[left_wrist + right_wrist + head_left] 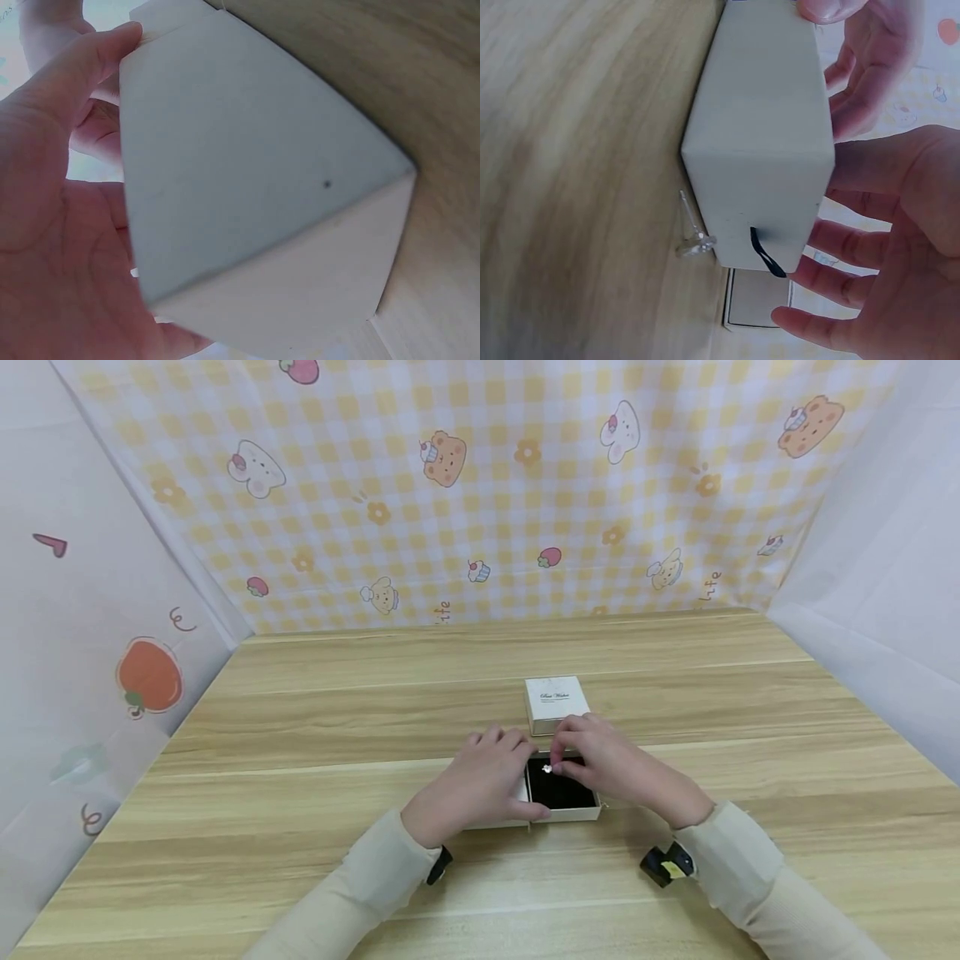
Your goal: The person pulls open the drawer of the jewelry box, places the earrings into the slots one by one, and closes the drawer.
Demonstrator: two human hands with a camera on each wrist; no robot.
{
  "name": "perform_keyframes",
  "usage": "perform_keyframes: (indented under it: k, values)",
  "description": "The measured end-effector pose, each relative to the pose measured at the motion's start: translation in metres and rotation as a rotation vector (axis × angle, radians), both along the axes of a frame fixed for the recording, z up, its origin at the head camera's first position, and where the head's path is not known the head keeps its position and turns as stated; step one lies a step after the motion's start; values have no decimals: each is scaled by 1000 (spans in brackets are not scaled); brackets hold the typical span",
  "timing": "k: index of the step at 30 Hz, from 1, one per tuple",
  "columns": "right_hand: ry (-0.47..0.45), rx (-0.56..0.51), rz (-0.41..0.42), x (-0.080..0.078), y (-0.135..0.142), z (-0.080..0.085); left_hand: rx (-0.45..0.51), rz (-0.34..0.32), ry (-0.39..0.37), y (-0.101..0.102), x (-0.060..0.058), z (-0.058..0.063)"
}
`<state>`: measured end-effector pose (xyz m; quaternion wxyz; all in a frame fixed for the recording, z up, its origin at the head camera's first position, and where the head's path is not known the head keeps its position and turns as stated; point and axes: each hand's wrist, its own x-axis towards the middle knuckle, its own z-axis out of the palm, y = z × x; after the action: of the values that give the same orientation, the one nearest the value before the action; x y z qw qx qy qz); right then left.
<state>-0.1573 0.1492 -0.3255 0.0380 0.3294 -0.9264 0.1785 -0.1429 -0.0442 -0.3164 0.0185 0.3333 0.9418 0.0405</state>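
Note:
A white drawer-style jewelry box [576, 815] lies on the table, its black-lined tray slid out to the right of the white sleeve [504, 820]. My left hand [487, 781] grips the box from above, thumb at the tray's front edge and fingers at the back. Over the black lining [551, 791], my right hand [603, 760] pinches a small silver earring [547, 769] between thumb and index finger. Another stud earring [696, 246] with a thin post rests on the table beside the tray's end, near a black ribbon pull [767, 253].
Behind the open box stands a second white box [557, 697] with dark lettering on its lid. The wood-grain table [360, 677] meets a yellow checked cloth [487, 510] at the back. White cloths hang at both sides.

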Motion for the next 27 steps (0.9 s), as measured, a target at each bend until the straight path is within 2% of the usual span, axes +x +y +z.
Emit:
perform_keyframes:
  k: [6, 27]
  values:
    - [-31, 2, -13, -1, 0, -3, -4, 1, 11, 0, -1, -2]
    - [-22, 22, -45, 1, -4, -7, -37, 1, 11, 0, 0, -1]
